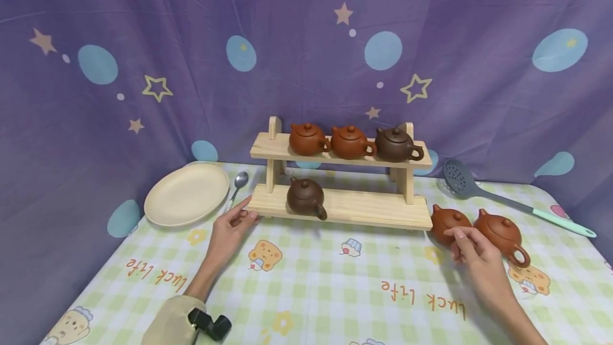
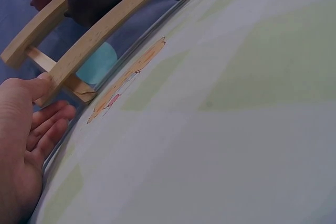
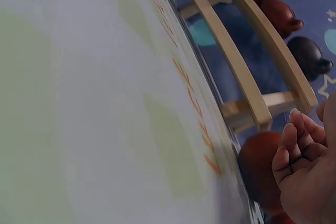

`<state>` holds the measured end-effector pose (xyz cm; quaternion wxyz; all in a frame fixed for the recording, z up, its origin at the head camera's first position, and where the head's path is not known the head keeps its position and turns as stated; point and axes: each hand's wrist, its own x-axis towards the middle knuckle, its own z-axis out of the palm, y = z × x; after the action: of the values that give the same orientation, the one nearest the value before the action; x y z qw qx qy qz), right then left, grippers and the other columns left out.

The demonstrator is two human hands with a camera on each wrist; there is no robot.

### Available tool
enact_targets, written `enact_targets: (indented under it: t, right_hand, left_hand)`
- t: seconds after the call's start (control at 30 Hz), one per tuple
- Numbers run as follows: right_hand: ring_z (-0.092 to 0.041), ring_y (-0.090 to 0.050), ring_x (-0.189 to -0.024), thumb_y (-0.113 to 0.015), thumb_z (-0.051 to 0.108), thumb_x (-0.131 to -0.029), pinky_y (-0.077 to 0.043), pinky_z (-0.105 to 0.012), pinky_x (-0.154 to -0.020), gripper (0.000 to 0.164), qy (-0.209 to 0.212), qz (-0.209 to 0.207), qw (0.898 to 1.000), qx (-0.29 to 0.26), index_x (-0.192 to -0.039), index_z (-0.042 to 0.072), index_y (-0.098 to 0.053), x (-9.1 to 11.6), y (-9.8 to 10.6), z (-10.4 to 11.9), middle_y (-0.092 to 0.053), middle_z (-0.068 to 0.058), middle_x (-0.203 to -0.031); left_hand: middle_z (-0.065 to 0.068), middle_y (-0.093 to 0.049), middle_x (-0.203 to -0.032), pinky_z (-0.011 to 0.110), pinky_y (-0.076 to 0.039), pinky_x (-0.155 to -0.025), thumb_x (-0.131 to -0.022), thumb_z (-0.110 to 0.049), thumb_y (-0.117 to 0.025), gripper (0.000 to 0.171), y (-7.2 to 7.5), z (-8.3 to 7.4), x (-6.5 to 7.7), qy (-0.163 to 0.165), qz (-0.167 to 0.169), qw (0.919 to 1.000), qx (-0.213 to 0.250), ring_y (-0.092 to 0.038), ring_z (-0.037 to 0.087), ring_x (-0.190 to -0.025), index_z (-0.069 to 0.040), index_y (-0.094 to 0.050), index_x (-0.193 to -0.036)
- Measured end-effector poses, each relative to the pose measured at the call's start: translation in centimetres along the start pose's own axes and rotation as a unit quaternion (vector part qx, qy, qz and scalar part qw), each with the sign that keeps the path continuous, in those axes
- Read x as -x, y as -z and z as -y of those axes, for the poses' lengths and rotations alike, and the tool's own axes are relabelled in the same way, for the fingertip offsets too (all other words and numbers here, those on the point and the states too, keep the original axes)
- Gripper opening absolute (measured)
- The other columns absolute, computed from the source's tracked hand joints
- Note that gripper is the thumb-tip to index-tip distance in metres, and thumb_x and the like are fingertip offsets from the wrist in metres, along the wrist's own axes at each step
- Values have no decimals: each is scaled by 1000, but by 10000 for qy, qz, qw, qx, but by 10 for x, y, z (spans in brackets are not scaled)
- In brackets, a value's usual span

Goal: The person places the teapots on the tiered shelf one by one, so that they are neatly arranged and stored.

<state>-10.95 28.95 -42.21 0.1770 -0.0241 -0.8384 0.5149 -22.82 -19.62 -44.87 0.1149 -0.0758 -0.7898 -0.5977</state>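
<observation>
The left hand (image 1: 233, 229) pinches the left end of a wooden rack (image 1: 373, 207), its long axis running left to right. The right hand (image 1: 481, 260) bends its fingers at a reddish-brown teapot (image 1: 446, 219) beside the rack's right end, spout pointing away and slightly left; whether they clamp it cannot be told. The tablecloth (image 1: 325, 292) reads "Luck Life" 2 times, upside down.

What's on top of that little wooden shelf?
The upper board holds two reddish teapots and a dark brown teapot; the lower board holds another dark teapot. Their lids hide the insides, and the teapots cover the wood beneath them.
</observation>
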Motion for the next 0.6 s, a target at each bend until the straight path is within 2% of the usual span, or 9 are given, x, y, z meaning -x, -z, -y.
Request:
enact_targets:
  t: [0.17, 0.4, 0.6]
  right_hand:
    - [-13, -56, -68, -44, 26, -113, -46, -24, -59, 35, 45, -185, 9997, 157, -118, -4, -62, 4, 13, -7, -58, -5, -76]
    - [-13, -55, -64, -45, 22, -113, -46, -25, -56, 32, 3, -408, 9991, 92, -117, -4, -62, 9, 26, -20, -57, -5, -73]
    - [-10, -56, -62, -45, 24, -113, -48, -23, -53, 26, -457, -584, 9972, 132, -117, 4, -61, 8, 34, -28, -58, -3, -73]
  left_hand:
    - [21, -71, -103, 16, -54, -85, -100, -14, -72, 49, 0, 0, 1, 69, 5, 10000, -36, -74, 14, -86, -7, -58, -147]
    - [21, -71, -103, 16, -53, -85, -100, -13, -72, 49, 0, -2, 2, 124, 13, 9999, -56, -73, 14, -86, -7, -58, -147]
    - [22, -72, -103, 16, -53, -87, -101, -17, -71, 49, 1, -2, 1, 48, 81, 9999, -50, -74, 21, -90, -7, -57, -148]
